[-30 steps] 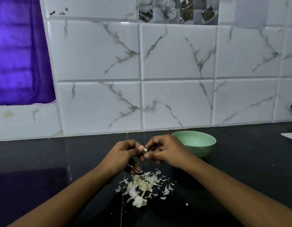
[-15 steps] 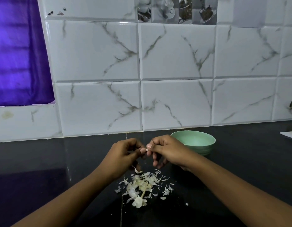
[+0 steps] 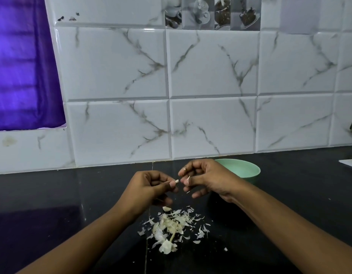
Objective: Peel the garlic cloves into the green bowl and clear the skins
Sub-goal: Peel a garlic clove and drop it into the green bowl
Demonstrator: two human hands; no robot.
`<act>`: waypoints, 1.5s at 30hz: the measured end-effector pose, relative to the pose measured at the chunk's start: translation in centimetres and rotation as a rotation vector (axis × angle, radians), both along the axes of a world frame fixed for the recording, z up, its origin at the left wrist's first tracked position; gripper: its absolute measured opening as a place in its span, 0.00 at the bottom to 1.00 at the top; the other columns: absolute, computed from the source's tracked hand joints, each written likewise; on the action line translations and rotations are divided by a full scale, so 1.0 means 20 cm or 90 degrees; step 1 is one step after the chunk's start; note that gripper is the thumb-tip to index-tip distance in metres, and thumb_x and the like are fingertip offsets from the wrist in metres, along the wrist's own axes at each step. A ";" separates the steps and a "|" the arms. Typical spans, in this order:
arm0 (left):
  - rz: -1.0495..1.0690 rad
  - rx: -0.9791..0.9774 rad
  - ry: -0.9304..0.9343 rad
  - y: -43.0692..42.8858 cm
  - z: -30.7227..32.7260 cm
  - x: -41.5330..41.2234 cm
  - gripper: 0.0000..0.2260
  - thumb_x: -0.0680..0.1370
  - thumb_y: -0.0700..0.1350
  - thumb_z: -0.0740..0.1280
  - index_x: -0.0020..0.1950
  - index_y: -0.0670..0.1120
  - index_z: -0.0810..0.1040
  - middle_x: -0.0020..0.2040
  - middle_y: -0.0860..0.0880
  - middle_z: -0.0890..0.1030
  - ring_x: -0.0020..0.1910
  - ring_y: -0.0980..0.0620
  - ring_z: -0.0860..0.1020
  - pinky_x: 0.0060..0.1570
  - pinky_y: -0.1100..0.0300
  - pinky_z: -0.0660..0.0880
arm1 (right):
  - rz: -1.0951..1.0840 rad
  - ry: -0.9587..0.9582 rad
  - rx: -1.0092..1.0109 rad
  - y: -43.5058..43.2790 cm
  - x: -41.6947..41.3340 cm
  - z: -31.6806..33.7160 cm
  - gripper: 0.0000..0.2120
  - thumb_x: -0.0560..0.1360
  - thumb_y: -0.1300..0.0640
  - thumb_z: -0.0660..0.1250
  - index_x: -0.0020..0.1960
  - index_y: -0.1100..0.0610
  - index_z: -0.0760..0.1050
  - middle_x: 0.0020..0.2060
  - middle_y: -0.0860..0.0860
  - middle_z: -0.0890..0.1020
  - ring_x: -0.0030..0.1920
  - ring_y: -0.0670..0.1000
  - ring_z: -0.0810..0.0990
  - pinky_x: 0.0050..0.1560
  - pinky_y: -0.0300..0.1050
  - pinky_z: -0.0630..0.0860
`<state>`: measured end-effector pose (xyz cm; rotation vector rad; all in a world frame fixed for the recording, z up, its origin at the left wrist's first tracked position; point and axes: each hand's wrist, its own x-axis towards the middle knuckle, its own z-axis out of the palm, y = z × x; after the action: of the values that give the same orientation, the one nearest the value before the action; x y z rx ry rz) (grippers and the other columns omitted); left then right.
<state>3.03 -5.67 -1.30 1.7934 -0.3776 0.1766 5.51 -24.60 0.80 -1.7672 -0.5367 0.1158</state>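
Bowl [image 3: 248, 171] is finished in pale mint green; skins [image 3: 171, 228] are recorded as off-white to cream. Countertop [image 3: 52, 194] is listed as glossy black. Wall tiles [image 3: 111, 64] are patterned white with grey marble veining; curtain [image 3: 19, 66] is coloured purple.

One head-worn camera looks forward and down across the counter [image 3: 52, 194], squarely facing the wall [image 3: 210, 66] at 12 o'clock; the left hand [image 3: 149, 186] and right hand [image 3: 206, 178] sit close, toward 6 o'clock.

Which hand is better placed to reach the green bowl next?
Right, likely: the right hand sits close by the round green bowl, while the left hand is farther off, pinching a small white garlic piece.
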 end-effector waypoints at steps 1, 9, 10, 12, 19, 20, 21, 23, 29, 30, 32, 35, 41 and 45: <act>0.002 -0.005 0.004 0.00 0.00 0.00 0.02 0.75 0.39 0.70 0.45 0.40 0.81 0.41 0.43 0.85 0.30 0.50 0.81 0.29 0.63 0.75 | 0.004 0.002 -0.004 0.00 0.00 0.00 0.05 0.73 0.66 0.69 0.48 0.59 0.78 0.38 0.52 0.83 0.38 0.47 0.82 0.33 0.40 0.79; 0.035 0.019 -0.035 -0.01 -0.01 0.00 0.02 0.74 0.38 0.71 0.43 0.39 0.81 0.37 0.42 0.85 0.30 0.48 0.81 0.34 0.58 0.78 | 0.008 0.039 0.005 0.04 0.00 -0.03 0.09 0.72 0.60 0.71 0.48 0.67 0.79 0.34 0.54 0.82 0.32 0.46 0.81 0.30 0.37 0.78; 0.046 0.031 -0.053 -0.01 -0.01 0.01 0.02 0.74 0.39 0.71 0.43 0.40 0.81 0.37 0.43 0.85 0.30 0.47 0.81 0.35 0.57 0.79 | 0.008 0.045 0.002 0.05 0.00 -0.04 0.10 0.72 0.60 0.71 0.47 0.67 0.79 0.33 0.53 0.82 0.31 0.46 0.81 0.30 0.37 0.78; 0.061 0.058 -0.085 -0.01 -0.01 0.00 0.02 0.73 0.40 0.72 0.43 0.41 0.82 0.36 0.43 0.85 0.32 0.44 0.82 0.37 0.55 0.79 | 0.008 0.042 0.002 0.07 -0.01 -0.05 0.07 0.71 0.61 0.72 0.45 0.65 0.79 0.31 0.52 0.82 0.30 0.45 0.80 0.31 0.37 0.78; 0.016 0.025 -0.055 0.01 0.01 0.01 0.02 0.75 0.38 0.69 0.45 0.40 0.81 0.38 0.42 0.85 0.34 0.42 0.82 0.43 0.48 0.80 | 0.030 -0.017 0.000 0.06 -0.01 -0.05 0.03 0.74 0.63 0.69 0.41 0.58 0.77 0.34 0.51 0.81 0.34 0.46 0.79 0.35 0.41 0.79; 0.010 0.018 -0.045 0.01 0.01 0.00 0.03 0.75 0.38 0.68 0.45 0.39 0.81 0.39 0.42 0.85 0.34 0.44 0.82 0.41 0.50 0.80 | 0.029 -0.021 -0.005 0.06 -0.01 -0.05 0.03 0.74 0.63 0.69 0.42 0.58 0.77 0.34 0.51 0.81 0.35 0.46 0.79 0.35 0.42 0.79; 0.002 0.010 -0.032 0.00 0.01 0.00 0.03 0.76 0.38 0.68 0.46 0.39 0.80 0.39 0.43 0.85 0.33 0.46 0.82 0.38 0.54 0.80 | 0.027 -0.025 -0.010 0.05 -0.01 -0.04 0.03 0.74 0.63 0.69 0.42 0.58 0.77 0.34 0.51 0.81 0.35 0.46 0.79 0.36 0.43 0.79; -0.009 -0.001 -0.001 -0.01 0.01 0.00 0.04 0.77 0.39 0.67 0.46 0.39 0.79 0.39 0.44 0.85 0.32 0.50 0.82 0.32 0.62 0.77 | 0.026 -0.030 -0.034 0.05 -0.01 -0.04 0.02 0.75 0.63 0.67 0.44 0.59 0.77 0.34 0.50 0.81 0.35 0.45 0.79 0.37 0.44 0.79; -0.025 -0.047 0.084 -0.02 0.01 -0.01 0.06 0.79 0.40 0.64 0.48 0.39 0.78 0.42 0.44 0.85 0.31 0.50 0.81 0.33 0.58 0.76 | 0.040 -0.050 -0.246 0.00 -0.02 0.01 0.10 0.81 0.58 0.59 0.56 0.58 0.77 0.44 0.48 0.81 0.44 0.45 0.80 0.40 0.42 0.78; -0.025 -0.050 0.091 -0.01 0.01 -0.01 0.06 0.79 0.40 0.64 0.48 0.39 0.78 0.43 0.44 0.85 0.31 0.50 0.81 0.33 0.58 0.77 | 0.038 -0.053 -0.270 -0.01 -0.02 0.02 0.12 0.80 0.54 0.60 0.57 0.57 0.78 0.47 0.48 0.82 0.47 0.46 0.81 0.42 0.43 0.78; -0.026 -0.049 0.104 -0.01 0.01 -0.01 0.05 0.79 0.40 0.64 0.48 0.39 0.78 0.43 0.44 0.85 0.31 0.50 0.80 0.32 0.59 0.77 | 0.012 -0.102 -0.298 -0.02 -0.02 0.02 0.13 0.78 0.51 0.64 0.54 0.57 0.81 0.49 0.48 0.83 0.50 0.49 0.81 0.46 0.46 0.79; -0.030 -0.045 0.111 -0.02 0.01 -0.01 0.05 0.78 0.40 0.64 0.47 0.40 0.78 0.42 0.45 0.85 0.30 0.51 0.80 0.31 0.60 0.76 | -0.036 -0.174 -0.250 -0.01 0.00 0.01 0.05 0.71 0.56 0.73 0.37 0.51 0.83 0.43 0.45 0.85 0.42 0.47 0.82 0.39 0.39 0.76; -0.029 -0.040 0.113 -0.01 0.01 -0.01 0.04 0.78 0.40 0.65 0.47 0.40 0.77 0.42 0.44 0.84 0.30 0.51 0.80 0.31 0.59 0.76 | -0.075 -0.197 -0.112 0.02 0.00 -0.02 0.14 0.62 0.64 0.79 0.29 0.54 0.75 0.34 0.53 0.80 0.33 0.49 0.77 0.35 0.44 0.73; -0.033 -0.040 0.112 -0.01 0.00 -0.01 0.04 0.78 0.40 0.66 0.45 0.40 0.77 0.41 0.45 0.84 0.29 0.51 0.80 0.29 0.60 0.76 | -0.080 -0.200 -0.086 0.02 -0.01 -0.01 0.15 0.68 0.70 0.71 0.33 0.52 0.74 0.33 0.51 0.80 0.36 0.47 0.78 0.42 0.51 0.79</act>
<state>2.85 -5.94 -1.20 1.7198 -0.2889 -0.0058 5.35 -24.20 0.51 -1.9597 -0.6525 -0.2229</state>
